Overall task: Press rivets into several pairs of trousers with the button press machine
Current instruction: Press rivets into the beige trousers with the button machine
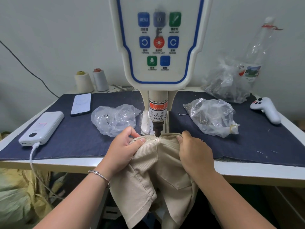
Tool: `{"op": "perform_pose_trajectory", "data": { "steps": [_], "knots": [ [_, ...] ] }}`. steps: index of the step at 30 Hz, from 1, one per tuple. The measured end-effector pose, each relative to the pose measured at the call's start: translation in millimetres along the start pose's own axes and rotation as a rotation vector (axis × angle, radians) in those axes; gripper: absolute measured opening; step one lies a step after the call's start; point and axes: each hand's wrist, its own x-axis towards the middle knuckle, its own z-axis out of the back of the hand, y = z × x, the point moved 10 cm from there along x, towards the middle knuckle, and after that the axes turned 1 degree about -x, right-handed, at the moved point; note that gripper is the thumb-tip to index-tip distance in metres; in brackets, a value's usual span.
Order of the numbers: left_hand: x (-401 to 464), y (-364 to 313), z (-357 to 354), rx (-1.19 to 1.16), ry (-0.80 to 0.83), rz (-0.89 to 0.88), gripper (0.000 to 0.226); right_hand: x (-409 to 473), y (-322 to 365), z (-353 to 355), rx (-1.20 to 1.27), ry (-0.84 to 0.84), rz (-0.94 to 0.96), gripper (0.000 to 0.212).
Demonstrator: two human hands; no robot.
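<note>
Fingers of both hands curl into beige trousers (158, 164) at the front edge of the table (66, 163). On the left hand (123, 152) the thumb presses down on the waistband while the other fingers tuck under the cloth; the right hand (194, 152) clamps the waistband from the other side, its fingertips hidden in the fold. Between them the seam lies directly under the dark punch tip of the press machine (158, 52); whether tip and cloth touch cannot be told, and the lower die is covered by the fabric.

A red-and-white sticker on the punch column reads "WARNING" and, partly cut off, "CARE OF ... FINGER". On the control panel, one blue button says "MENU"; smaller captions read "FORWARD", "REVERSE", "LASER LIGHT" and "ILLUMINATION", the rest blurred. The panel's top runs out of view.

On the dark cloth mat (79, 138), a white power bank (42, 128) with a plugged cable sits at the left edge, a phone (81, 104) behind it, its screen unreadable. Clear plastic bags (212, 117) lie on either side of the column, contents hard to make out. Two thread cones (91, 80) stand at the back edge, a white controller (266, 109) at the right.
</note>
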Motion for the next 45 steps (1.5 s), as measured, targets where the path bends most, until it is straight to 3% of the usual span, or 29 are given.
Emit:
{"op": "perform_pose_trajectory", "data": {
  "steps": [30, 45],
  "knots": [
    [2.4, 2.5, 0.2, 0.013, -0.003, -0.005, 0.02, 0.1, -7.9, -1.2, 0.058, 0.05, -0.089, 0.029],
    [-4.8, -9.9, -0.5, 0.034, -0.035, -0.011, 0.022, -7.9, 1.9, 18.5, 0.159, -0.031, -0.05, 0.023]
  ]
}}
